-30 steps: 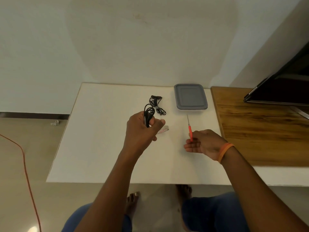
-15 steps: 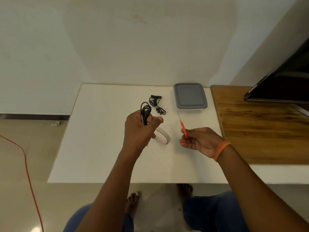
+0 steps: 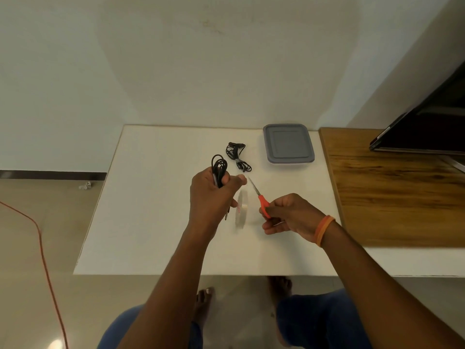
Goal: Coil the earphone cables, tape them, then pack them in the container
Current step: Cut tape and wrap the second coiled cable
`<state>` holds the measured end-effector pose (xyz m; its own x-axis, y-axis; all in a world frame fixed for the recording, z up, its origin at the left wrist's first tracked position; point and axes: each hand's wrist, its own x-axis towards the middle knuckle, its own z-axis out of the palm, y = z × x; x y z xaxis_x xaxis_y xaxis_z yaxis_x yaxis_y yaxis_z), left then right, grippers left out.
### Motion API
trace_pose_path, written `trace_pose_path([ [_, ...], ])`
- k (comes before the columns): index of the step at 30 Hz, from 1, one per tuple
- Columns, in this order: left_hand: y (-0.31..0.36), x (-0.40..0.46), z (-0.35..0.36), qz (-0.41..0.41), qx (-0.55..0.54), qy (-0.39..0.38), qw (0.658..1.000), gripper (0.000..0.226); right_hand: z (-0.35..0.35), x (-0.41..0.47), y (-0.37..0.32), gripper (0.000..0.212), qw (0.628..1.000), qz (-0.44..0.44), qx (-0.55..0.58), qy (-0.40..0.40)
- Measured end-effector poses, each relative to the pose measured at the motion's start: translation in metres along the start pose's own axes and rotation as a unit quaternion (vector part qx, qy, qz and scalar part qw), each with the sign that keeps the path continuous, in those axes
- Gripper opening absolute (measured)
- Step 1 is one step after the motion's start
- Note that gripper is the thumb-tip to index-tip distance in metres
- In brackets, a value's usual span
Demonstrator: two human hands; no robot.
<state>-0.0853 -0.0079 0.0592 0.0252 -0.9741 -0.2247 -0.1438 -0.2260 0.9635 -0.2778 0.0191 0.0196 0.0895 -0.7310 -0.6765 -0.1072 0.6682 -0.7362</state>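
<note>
A: Starting at the left, an orange cord [image 3: 37, 238] trails across the floor beside the white table [image 3: 156, 222]. Over the table, the left hand [image 3: 210, 195] is up, fingers curled tight around a coiled black earphone cable [image 3: 219, 166], loops poking out above the knuckles, the plug end dangling below the palm.

B: And the tape roll [image 3: 241, 209] hangs on edge just under that hand; how it's held I can't tell.

A: A second coiled earphone cable [image 3: 237, 157] lies on the table, just past the left hand, taped at its middle.

B: Moving right, the right hand [image 3: 292, 215] grips the orange handles of the scissors [image 3: 260, 197], blades together, tip pointing toward the left thumb. Orange wristband [image 3: 324, 229] on that wrist.

A: Far side, the grey container [image 3: 288, 143] sits lidded, near the wooden counter [image 3: 402, 197], where a dark screen [image 3: 427, 127] rests.
</note>
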Motion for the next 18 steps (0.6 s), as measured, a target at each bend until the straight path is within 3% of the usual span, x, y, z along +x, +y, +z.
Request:
trace_pose_path([
  [7, 0.000, -0.002, 0.001, -0.015, -0.013, -0.007, 1.000, 0.033, 0.000, 0.000, 0.001, 0.030, 0.978, -0.017, -0.208, 0.014],
  [18, 0.003, -0.003, 0.002, -0.025, -0.015, -0.014, 0.999, 0.033, -0.024, -0.001, 0.005, 0.034, 0.961, -0.039, -0.269, 0.042],
])
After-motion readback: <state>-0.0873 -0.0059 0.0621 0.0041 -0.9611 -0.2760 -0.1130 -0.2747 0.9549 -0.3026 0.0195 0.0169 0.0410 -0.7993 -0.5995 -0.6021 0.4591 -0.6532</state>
